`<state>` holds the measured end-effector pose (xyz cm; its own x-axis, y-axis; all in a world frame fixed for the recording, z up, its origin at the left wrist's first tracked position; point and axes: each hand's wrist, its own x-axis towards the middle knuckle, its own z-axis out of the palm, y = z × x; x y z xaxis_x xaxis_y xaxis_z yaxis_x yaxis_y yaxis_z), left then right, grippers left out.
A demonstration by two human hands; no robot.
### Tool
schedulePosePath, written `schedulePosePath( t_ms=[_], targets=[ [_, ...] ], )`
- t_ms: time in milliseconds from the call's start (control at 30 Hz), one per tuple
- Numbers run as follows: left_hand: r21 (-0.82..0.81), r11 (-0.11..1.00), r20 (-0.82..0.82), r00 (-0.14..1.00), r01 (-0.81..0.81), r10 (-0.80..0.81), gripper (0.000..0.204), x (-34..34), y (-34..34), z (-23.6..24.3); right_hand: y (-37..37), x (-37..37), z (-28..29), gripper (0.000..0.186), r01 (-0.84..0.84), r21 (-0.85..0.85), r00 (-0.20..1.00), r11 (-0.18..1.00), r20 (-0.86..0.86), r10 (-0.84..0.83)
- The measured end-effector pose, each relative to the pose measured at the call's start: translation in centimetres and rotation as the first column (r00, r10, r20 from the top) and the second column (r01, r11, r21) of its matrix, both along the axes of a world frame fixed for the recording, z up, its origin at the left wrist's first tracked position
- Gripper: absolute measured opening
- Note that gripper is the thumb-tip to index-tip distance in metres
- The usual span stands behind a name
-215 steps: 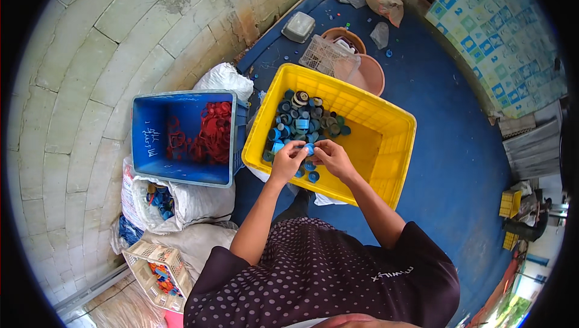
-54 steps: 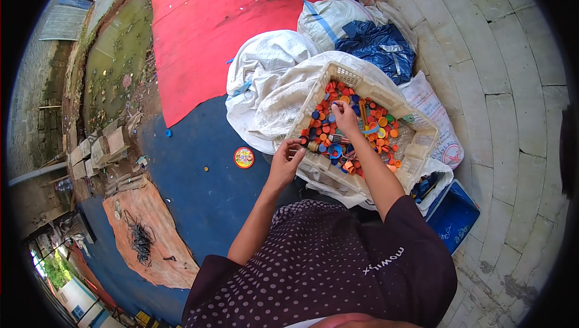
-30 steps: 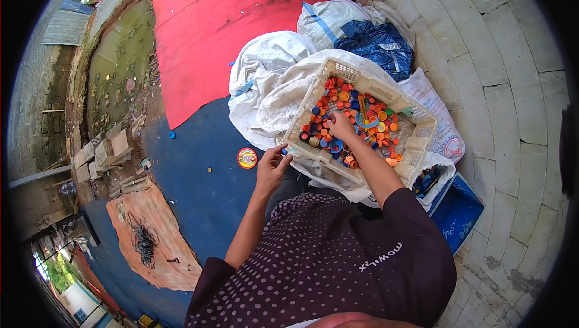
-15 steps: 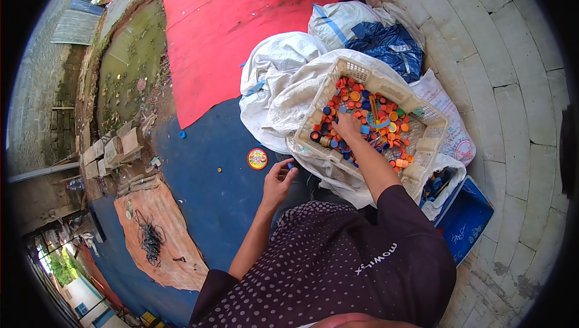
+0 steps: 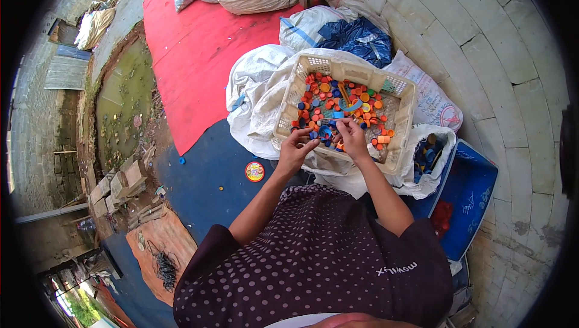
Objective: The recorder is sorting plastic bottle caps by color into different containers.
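A cream perforated plastic crate (image 5: 325,63) rests on white sacks, holding several red, orange, yellow and blue caps (image 5: 364,105), with a light-blue curved piece among them. At its near-left corner, my left hand (image 5: 298,147) has thumb and index finger closed on what looks like a small blue cap. My right hand (image 5: 352,138) is over the near middle of the crate, just right of my left hand, fingertips closed among the caps; what they hold is too small to make out.
An open white sack (image 5: 416,191) of caps and a blue crate (image 5: 473,207) with red pieces are at right, beside a paved wall (image 5: 506,123). Red (image 5: 187,63) and blue (image 5: 211,177) sheeting lies left, with a round lid (image 5: 254,171) and murky water (image 5: 123,105) beyond.
My left hand has risen rightward to the crate's corner; my right hand has drawn back from deeper among the caps. Earlier, both hands were over a yellow crate of blue caps.
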<state>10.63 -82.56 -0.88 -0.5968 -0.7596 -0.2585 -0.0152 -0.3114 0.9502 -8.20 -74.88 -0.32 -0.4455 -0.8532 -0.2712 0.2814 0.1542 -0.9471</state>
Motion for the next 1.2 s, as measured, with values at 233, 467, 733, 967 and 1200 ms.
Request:
schedulePosePath(
  t_ms=[233,467,733,967,1200],
  targets=[
    [-0.176,0.979,-0.013,0.995,0.099,-0.102,0.041,-4.4,3.7,0.4,5.5,2.6,1.3,0.018,0.125,-0.049,0.992,0.991,-0.016,-0.126],
    [-0.375,0.9,0.125,0.975,0.22,-0.186,0.039,-2.2,3.8,0.4,7.1,3.0,0.6,0.018,-0.007,0.044,1.0,0.999,0.015,0.006],
    [-0.265,0.929,0.142,0.963,0.258,-0.227,0.039,2.5,-1.7,1.1,1.3,6.0,1.2,0.023,-0.19,0.058,0.981,0.98,0.035,0.189],
    [-0.118,0.992,0.137,0.989,-0.042,0.058,0.04,8.9,-7.3,0.6,-7.1,4.2,-5.6,0.03,-0.253,0.523,0.737,0.814,-0.441,0.512],
    [-0.094,0.995,0.206,0.977,-0.035,0.053,0.039,14.5,-12.9,0.0,-13.8,7.2,-9.4,0.044,-0.197,0.828,0.478,0.525,-0.387,0.789]
  ],
)
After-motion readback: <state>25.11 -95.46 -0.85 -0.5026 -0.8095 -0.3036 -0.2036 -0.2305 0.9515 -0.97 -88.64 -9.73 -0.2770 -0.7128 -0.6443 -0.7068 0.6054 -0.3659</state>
